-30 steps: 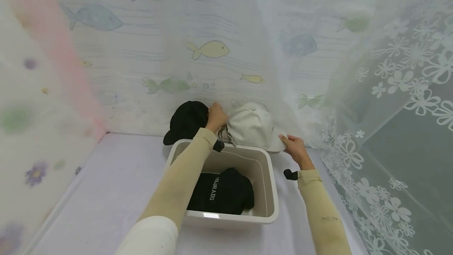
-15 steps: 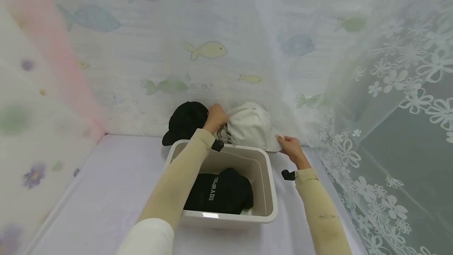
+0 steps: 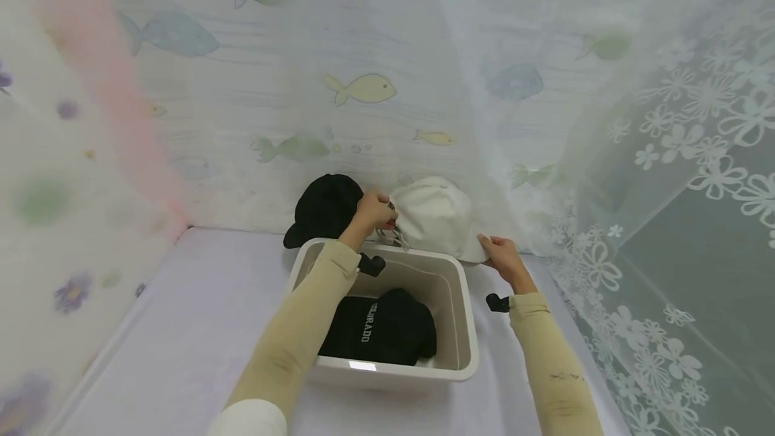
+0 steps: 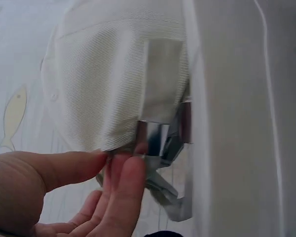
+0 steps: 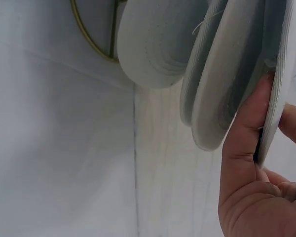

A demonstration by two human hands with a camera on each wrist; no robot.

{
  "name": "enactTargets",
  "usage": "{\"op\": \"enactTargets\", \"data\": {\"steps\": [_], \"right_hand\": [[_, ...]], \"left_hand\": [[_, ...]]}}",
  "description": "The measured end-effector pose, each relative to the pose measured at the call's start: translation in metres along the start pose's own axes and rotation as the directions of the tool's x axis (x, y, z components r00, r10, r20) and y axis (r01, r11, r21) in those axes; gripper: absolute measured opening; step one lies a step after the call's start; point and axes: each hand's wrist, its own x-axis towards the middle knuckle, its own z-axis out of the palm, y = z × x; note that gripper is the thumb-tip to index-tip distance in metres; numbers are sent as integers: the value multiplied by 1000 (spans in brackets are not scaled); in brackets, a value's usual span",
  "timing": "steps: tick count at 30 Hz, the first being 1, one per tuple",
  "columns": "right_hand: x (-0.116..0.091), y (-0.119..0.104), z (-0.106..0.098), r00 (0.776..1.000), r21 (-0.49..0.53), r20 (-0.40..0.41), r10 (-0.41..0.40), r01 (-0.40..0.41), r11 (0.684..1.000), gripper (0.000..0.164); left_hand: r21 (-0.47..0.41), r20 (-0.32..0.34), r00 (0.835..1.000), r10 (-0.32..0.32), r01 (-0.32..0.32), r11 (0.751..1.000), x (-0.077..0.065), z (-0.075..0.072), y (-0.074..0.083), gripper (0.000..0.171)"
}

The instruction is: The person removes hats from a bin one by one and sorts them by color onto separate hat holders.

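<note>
A white cap (image 3: 432,214) stands behind the bin, its brim towards the right. At its rear edge my left hand (image 3: 371,215) pinches the rim between thumb and fingers, beside a fabric strap (image 4: 163,84) and loose grey bands (image 4: 170,148). My right hand (image 3: 504,258) holds the brim, thumb on one face and fingers on the other. In the right wrist view several pale brims (image 5: 212,94) lie layered beside the gripped brim (image 5: 281,89), so more caps are nested there. A black cap (image 3: 323,210) sits just left of my left hand.
The beige plastic bin (image 3: 465,328) stands in front of the caps, with a black cap with white lettering (image 3: 387,328) lying inside. My left forearm crosses the bin's left side. Behind the caps hangs a fish-patterned curtain (image 3: 290,99); lace netting (image 3: 654,315) is on the right.
My left hand has come down slightly and turned, its fingertips now at the white cap's rear edge. My right hand keeps its hold on the brim. The bin stays put.
</note>
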Motion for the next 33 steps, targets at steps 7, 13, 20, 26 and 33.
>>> {"op": "enactTargets", "data": {"steps": [7,13,20,26,33], "right_hand": [[-1,0,0,1000,-3,-2,3,-3,1000,62],[-1,-4,0,1000,-14,0,-6,6,1000,62],[-2,-2,3,1000,2,-4,14,-14,1000,61],[-4,-1,2,1000,8,-13,4,-4,1000,61],[-4,-3,4,999,4,-24,24,-24,1000,63]], "left_hand": [[35,-110,991,71,-68,997,-6,3,-3,18],[-59,-29,999,-25,24,998,-5,-3,3,31],[-234,105,991,-79,102,967,5,-3,-1,25],[-352,93,994,-65,94,931,8,2,-4,46],[-281,1,996,-88,84,956,8,6,-13,28]]}}
